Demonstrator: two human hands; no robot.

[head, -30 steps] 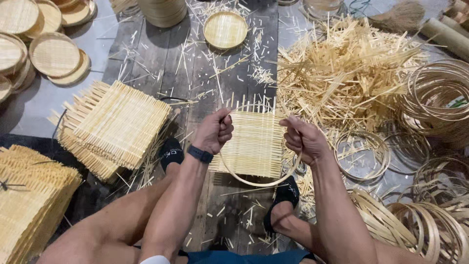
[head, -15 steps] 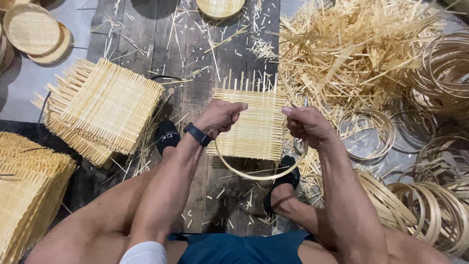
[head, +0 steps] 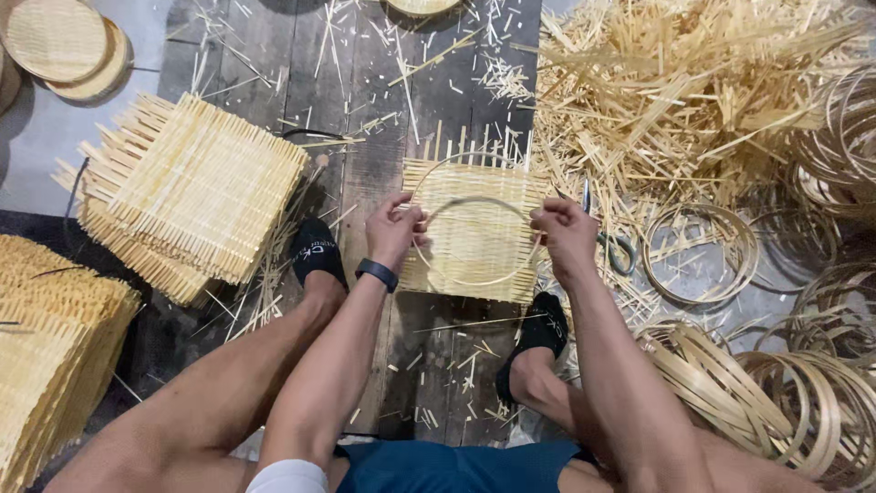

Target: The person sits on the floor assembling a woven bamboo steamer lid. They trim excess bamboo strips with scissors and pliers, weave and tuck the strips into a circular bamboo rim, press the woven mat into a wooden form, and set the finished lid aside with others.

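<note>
A square woven bamboo mat (head: 474,246) lies on the dark wooden floor between my feet. A thin bamboo ring (head: 474,203) sits over it, seen as two arcs. My left hand (head: 394,228), with a dark wristband, grips the ring's left side. My right hand (head: 564,233) grips its right side, fingers closed. Both hands press the ring against the mat.
A stack of woven mats (head: 192,187) lies to the left, another pile (head: 50,338) at the lower left. Round finished trays (head: 59,41) sit at the top left. Loose bamboo strips (head: 693,91) fill the upper right; several bamboo hoops (head: 776,383) lie at the right.
The ring has moved from hanging off the mat's near edge up onto the mat's middle. Both hands shifted with it, and the camera tilted down.
</note>
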